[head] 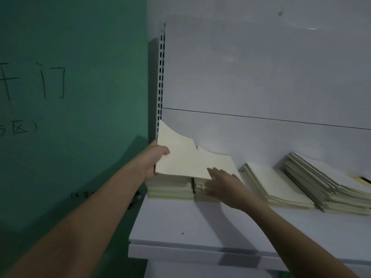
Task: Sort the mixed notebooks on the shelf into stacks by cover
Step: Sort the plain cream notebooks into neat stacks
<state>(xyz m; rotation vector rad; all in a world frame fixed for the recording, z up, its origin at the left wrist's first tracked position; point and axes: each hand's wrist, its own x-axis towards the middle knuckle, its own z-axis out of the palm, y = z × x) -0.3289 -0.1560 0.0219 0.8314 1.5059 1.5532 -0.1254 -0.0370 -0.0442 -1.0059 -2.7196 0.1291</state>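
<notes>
Left hand point(155, 157) grip closed on the lifted cream notebook point(176, 155) atop the stack point(170, 186); right hand point(224, 185) open beside it. Thin, floppy covers bend easily, likely best held along the spine

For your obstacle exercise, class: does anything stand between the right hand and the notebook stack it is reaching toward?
Nothing visible does. The right hand lies open at the second stack, with only bare shelf beneath. The left hand grips a lifted notebook beside it, not between them.
</notes>
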